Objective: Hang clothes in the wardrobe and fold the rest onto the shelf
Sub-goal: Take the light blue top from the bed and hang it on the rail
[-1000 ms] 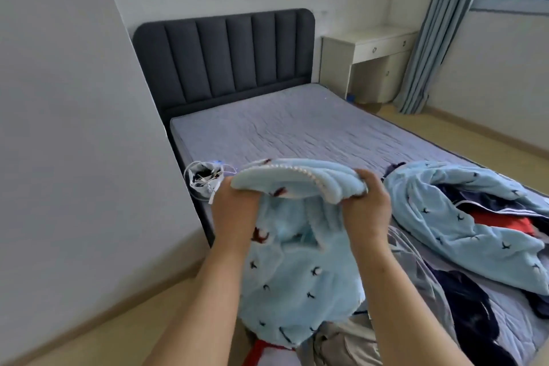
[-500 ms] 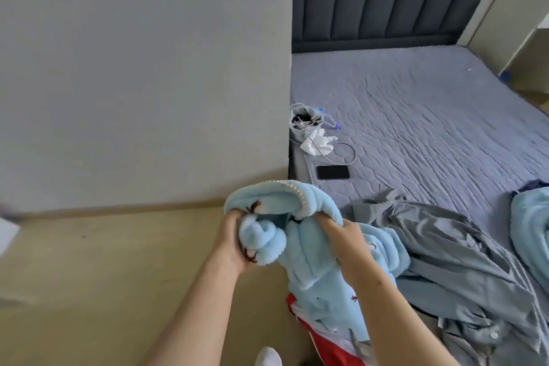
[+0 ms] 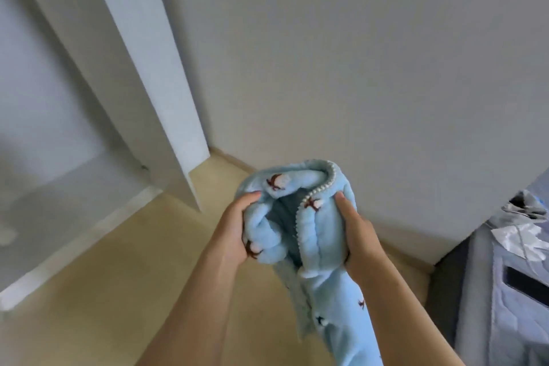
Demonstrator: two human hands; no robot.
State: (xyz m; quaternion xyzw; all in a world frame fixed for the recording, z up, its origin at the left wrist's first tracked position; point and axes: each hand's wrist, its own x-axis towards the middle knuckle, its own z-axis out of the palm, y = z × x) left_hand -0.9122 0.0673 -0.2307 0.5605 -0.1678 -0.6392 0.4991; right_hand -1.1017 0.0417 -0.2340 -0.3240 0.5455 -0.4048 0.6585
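Observation:
A fluffy light-blue garment (image 3: 315, 229) with small dark bird prints and a beaded edge is bunched up in front of me above the floor. My left hand (image 3: 234, 229) grips its left side, fingers curled into the fabric. My right hand (image 3: 355, 235) grips its right side. One end of the garment hangs down between my forearms toward the bottom edge. The white wardrobe (image 3: 59, 128) stands open at the left, its door (image 3: 154, 68) swung out toward me and its bare bottom shelf (image 3: 53, 196) showing.
A plain grey wall (image 3: 356, 53) fills the middle. Wooden floor (image 3: 118, 291) lies below. At the right edge the bed corner (image 3: 511, 306) holds a black phone (image 3: 525, 279), crumpled white paper and a small bag of cables.
The view has swung left from the bed to the wall and the open wardrobe. Both hands keep hold of the blue garment and carry it along.

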